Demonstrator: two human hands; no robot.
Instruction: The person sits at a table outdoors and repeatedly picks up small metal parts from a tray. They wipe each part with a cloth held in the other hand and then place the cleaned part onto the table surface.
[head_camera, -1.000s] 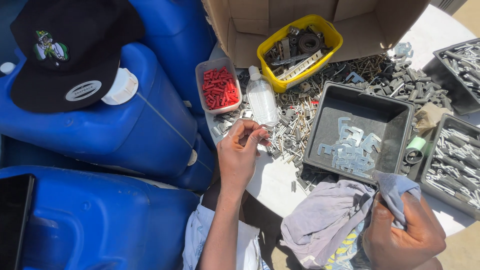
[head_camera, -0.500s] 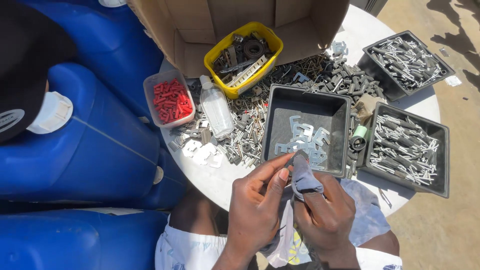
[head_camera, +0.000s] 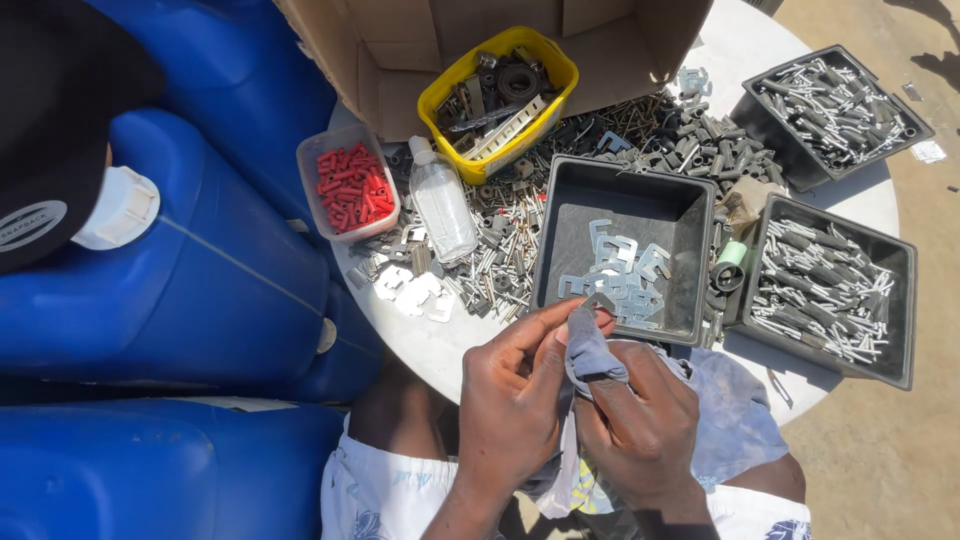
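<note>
At six o'clock, both hands meet over the near edge of the round white desk (head_camera: 440, 350). The left hand (head_camera: 515, 400) pinches a small metal clip (head_camera: 600, 300) between thumb and fingertips, while the right hand (head_camera: 640, 425) presses a bunched grey cloth (head_camera: 592, 355) against it. Just beyond, at twelve o'clock from the hands, sits a black tray (head_camera: 560, 215) of similar clips. At ten o'clock lies a clear bottle (head_camera: 443, 205) beside a tub of red plugs (head_camera: 348, 185).

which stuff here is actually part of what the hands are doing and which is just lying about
In use: left hand, right hand, grey cloth, small metal clip, tray of clips.

Lying about: yellow tub, red plugs box, clear bottle, blue drums, black cap.
</note>
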